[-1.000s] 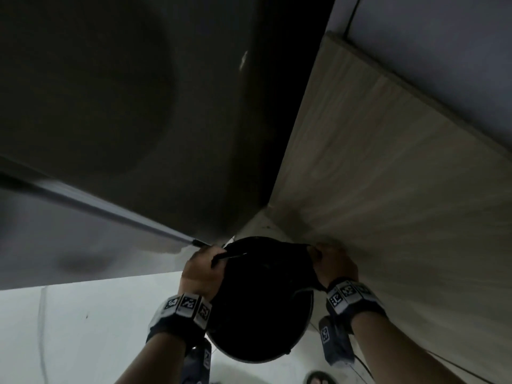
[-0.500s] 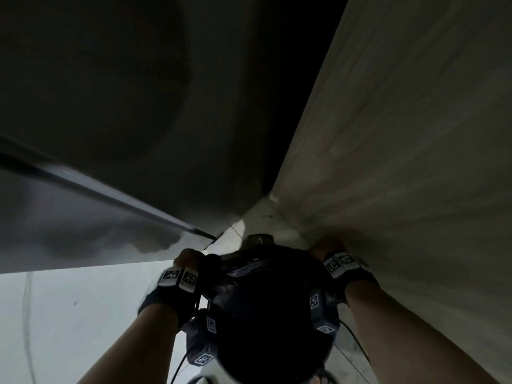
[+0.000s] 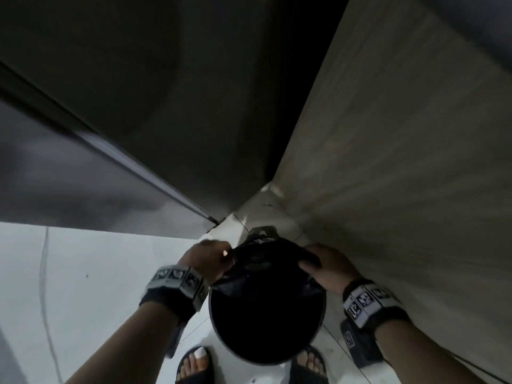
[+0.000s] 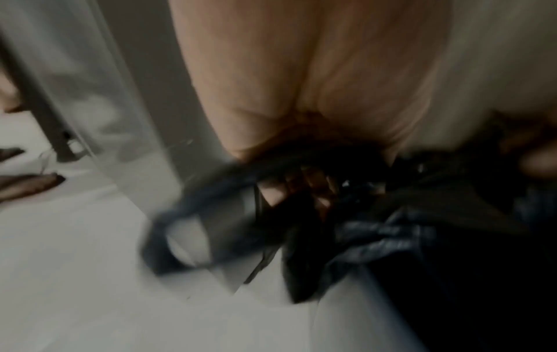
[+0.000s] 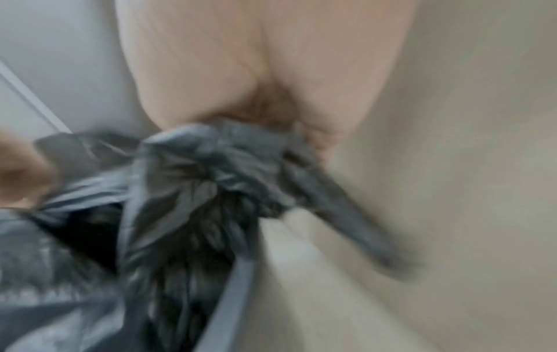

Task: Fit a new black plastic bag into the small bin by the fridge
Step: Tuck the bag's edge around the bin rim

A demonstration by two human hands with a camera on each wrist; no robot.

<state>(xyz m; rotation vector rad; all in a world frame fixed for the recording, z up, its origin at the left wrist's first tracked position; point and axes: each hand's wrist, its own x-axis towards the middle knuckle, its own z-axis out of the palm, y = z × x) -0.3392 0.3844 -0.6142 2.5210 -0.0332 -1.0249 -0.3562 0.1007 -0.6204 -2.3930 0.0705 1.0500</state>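
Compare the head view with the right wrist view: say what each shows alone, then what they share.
Head only: the whole round bin standing on the floor between the fridge and a wooden panel, the left hand gripping the bag, both wristbands, and sandalled feet.
Right wrist only: the crumpled plastic bunched in the right hand's grip, seen close though blurred.
Both: the bag, the bin's rim, and the panel.

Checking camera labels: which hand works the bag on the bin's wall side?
The right hand, gripping the black bag beside the wood-grain panel; the left hand is fridge-side.
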